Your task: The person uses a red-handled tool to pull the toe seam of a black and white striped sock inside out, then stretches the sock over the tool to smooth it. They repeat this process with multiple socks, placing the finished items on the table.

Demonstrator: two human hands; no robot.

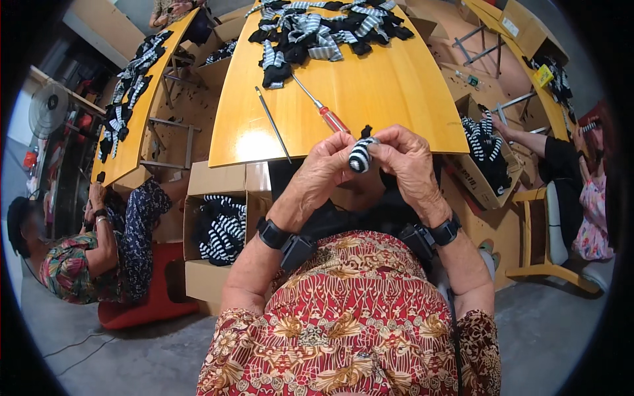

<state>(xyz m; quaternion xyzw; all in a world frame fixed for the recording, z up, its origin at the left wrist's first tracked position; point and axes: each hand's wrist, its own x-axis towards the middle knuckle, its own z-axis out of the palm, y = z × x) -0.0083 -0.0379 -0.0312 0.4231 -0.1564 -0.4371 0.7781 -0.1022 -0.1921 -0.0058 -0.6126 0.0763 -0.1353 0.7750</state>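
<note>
A small black-and-white striped fabric piece [360, 154] is pinched between both my hands at the near edge of the yellow wooden table [389, 99]. My left hand [323, 165] grips its left side, and my right hand [406, 158] holds its right side and top. Just beyond my fingers lies a red-handled screwdriver [323, 111], and left of it a thin metal rod [273, 124]. A heap of striped and black fabric pieces [323, 30] covers the table's far end.
An open cardboard box [198, 228] of striped pieces stands at my lower left, another box [472, 168] at my right. A person in a floral top [79, 257] sits left at a second table; another person [568, 165] sits right. A fan [47, 109] stands far left.
</note>
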